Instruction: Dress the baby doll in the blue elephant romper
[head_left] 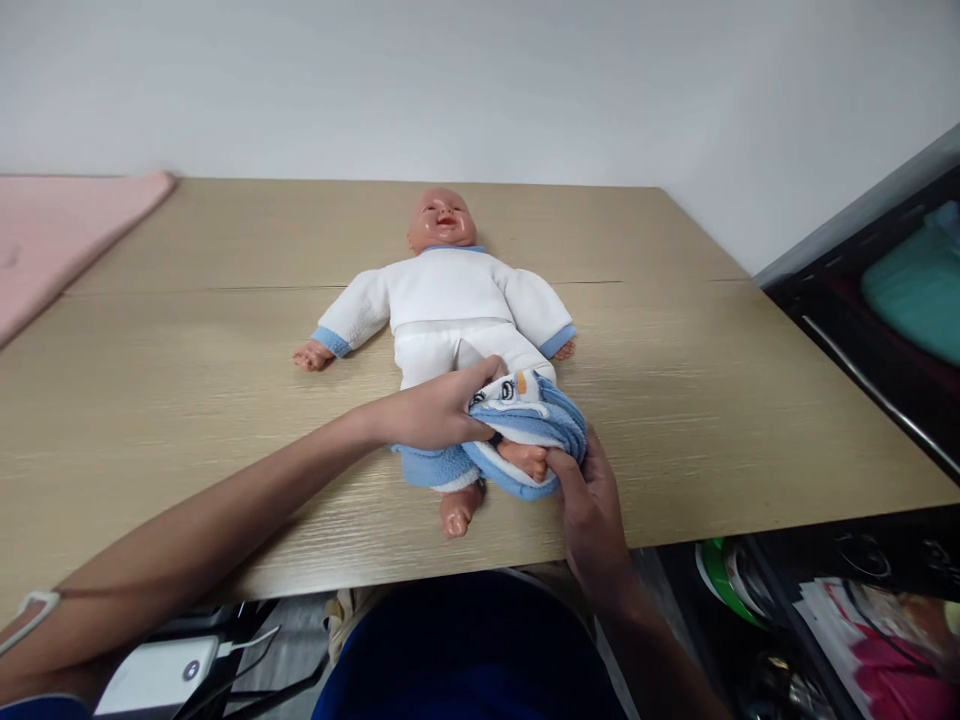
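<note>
A baby doll [450, 285] lies on its back on the wooden table, head toward the wall, in a white top with blue cuffs and white trousers. Around its lower leg on the right side is a bunched blue and white garment [536, 405] with a small embroidered face. My left hand [442, 405] grips the garment's upper left edge. On the other side, my right hand [589, 495] holds its lower right edge, thumb at the doll's foot [523, 458]. The doll's other foot [459, 510] sticks out below a blue trouser cuff [436, 467].
A pink cloth [67, 235] lies at the table's [712, 400] far left. Beyond the right edge stands a dark shelf with a teal item [919, 285]. Below the front edge are a white power bank [161, 672] with a cable and a dark shelf of packets [885, 640].
</note>
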